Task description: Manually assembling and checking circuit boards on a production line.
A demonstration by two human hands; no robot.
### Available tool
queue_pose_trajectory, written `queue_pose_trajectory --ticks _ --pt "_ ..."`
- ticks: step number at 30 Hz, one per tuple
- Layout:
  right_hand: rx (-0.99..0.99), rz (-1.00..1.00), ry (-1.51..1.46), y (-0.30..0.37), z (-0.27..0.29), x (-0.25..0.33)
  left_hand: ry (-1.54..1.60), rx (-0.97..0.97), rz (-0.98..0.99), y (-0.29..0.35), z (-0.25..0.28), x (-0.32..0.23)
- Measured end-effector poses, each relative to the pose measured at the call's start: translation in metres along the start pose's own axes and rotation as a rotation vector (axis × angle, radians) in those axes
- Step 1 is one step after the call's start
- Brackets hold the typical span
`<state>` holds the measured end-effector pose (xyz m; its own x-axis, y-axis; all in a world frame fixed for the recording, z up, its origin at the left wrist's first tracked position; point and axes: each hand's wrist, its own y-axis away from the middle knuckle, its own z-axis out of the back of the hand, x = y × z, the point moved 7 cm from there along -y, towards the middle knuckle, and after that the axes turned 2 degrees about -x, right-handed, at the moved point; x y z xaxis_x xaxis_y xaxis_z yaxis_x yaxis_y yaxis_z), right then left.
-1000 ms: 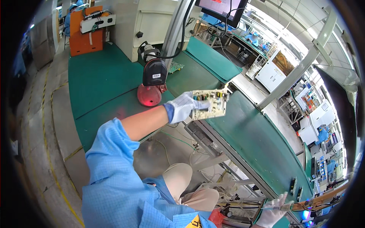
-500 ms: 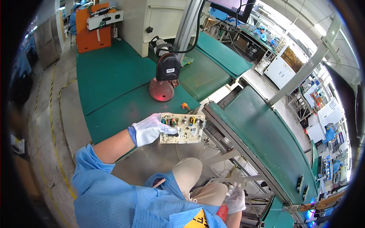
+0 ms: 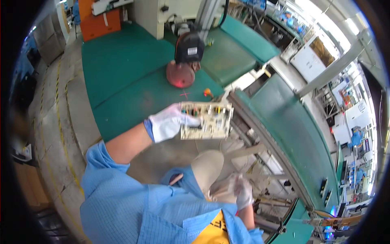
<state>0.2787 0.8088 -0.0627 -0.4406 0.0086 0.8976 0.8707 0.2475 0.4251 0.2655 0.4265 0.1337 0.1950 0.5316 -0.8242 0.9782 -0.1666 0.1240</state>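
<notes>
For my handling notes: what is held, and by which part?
The left hand holds a circuit board by its left edge; the right hand appears empty.

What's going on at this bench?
A person's gloved left hand holds a circuit board in the air, parts facing up. A red cross of light shows on the green bench beyond it, near a black scanner. The right hand is blurred by the lap; can't tell if it holds anything.

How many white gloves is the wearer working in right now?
2: one on the left hand, holding the pale circuit board by its left side; one on the right hand, lower and further right, slightly blurred.
</notes>
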Motion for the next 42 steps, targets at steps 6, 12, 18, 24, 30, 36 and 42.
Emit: queue_pose_trajectory --ticks 6,12,18,24,30,36,42 --pt "0.12 0.198 0.128 -0.01 -0.12 0.12 0.011 -0.141 -0.109 0.005 0.015 -0.008" --pt "0.302 0.255 0.021 -0.04 -0.203 0.169 0.089 -0.257 -0.126 0.005 0.028 -0.009" --pt "0.444 0.156 -0.129 -0.066 -0.254 0.177 0.276 -0.185 -0.221 0.008 0.032 -0.02" --pt "0.455 0.138 -0.239 -0.077 -0.281 0.194 0.27 -0.215 -0.231 0.011 0.032 -0.03" --pt "0.409 0.151 -0.295 -0.088 -0.291 0.197 0.254 -0.305 -0.213 0.008 0.049 -0.026" --pt "0.313 0.094 -0.356 -0.112 -0.295 0.183 0.284 -0.291 -0.25 0.01 0.044 -0.03" --pt "0.324 0.21 -0.296 -0.132 -0.307 0.186 0.325 -0.249 -0.268 0.005 0.05 -0.032"
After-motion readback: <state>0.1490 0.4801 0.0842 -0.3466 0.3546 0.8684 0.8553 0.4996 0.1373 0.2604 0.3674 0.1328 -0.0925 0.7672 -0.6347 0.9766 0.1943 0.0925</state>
